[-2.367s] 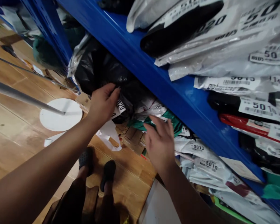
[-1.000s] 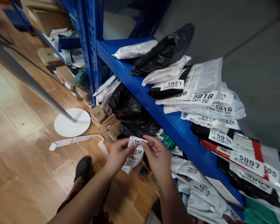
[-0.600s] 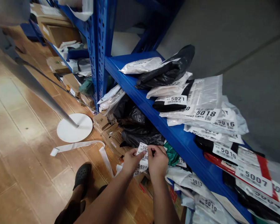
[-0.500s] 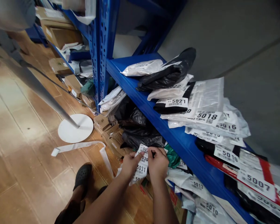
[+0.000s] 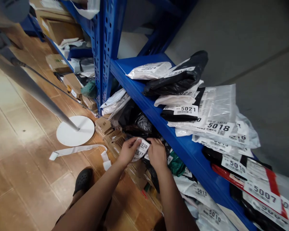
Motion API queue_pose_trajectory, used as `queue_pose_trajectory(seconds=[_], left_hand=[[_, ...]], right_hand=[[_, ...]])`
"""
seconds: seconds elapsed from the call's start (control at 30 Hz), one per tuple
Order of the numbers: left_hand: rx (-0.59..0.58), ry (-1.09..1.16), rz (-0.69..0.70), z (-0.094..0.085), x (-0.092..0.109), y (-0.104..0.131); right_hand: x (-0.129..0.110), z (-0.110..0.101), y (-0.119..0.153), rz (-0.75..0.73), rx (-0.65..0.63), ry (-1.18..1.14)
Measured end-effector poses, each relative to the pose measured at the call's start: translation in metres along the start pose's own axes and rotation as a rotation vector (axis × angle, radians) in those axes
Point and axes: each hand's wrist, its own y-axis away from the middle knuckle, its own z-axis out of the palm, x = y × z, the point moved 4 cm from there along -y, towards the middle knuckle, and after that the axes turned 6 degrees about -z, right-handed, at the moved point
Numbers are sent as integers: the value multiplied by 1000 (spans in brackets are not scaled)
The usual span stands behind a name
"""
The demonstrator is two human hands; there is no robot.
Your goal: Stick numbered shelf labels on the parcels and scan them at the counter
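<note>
My left hand [image 5: 129,150] is closed on a strip of white number labels [image 5: 140,151], which shows 5030 and 5031. To the right of the strip, my right hand [image 5: 157,152] reaches over a black plastic parcel below the shelf edge; its fingers are bent, and what lies under the fingertips is hidden. A green parcel [image 5: 177,164] lies just right of that hand. Above, on the blue shelf [image 5: 183,141], parcels with number labels lie in a row, among them a black one marked 5021 [image 5: 186,110] and a clear-white one marked 5018 [image 5: 218,126].
Brown cardboard boxes [image 5: 115,141] stand low by the rack. A grey pole on a round white base [image 5: 75,131] rises at the left, with a cable [image 5: 50,85] running to the rack. Blank white backing strip [image 5: 79,150] lies on the wooden floor [image 5: 21,179].
Both hands have moved up and slightly left, over the black parcels. The right hand has come away from the label strip, and the 5030 label now lies at the strip's top.
</note>
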Motion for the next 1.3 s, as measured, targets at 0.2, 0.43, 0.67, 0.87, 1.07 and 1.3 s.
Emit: queue_pose_trajectory(seconds=[0.2, 0.43, 0.67, 0.87, 1.07, 1.3], left_hand=[[1, -16, -124, 19, -16, -32], [197, -252, -166, 20, -26, -58], [163, -364, -217, 20, -20, -59], [111, -459, -208, 12, -10, -45], [22, -519, -106, -9, 13, 7], [65, -324, 322, -35, 37, 20]], right_hand=[[35, 4, -7, 237, 53, -423], [43, 18, -17, 350, 199, -338], [38, 16, -18, 456, 305, -282], [38, 15, -21, 395, 254, -149], [28, 14, -14, 298, 250, -28], [-67, -31, 0, -368, 424, 48]])
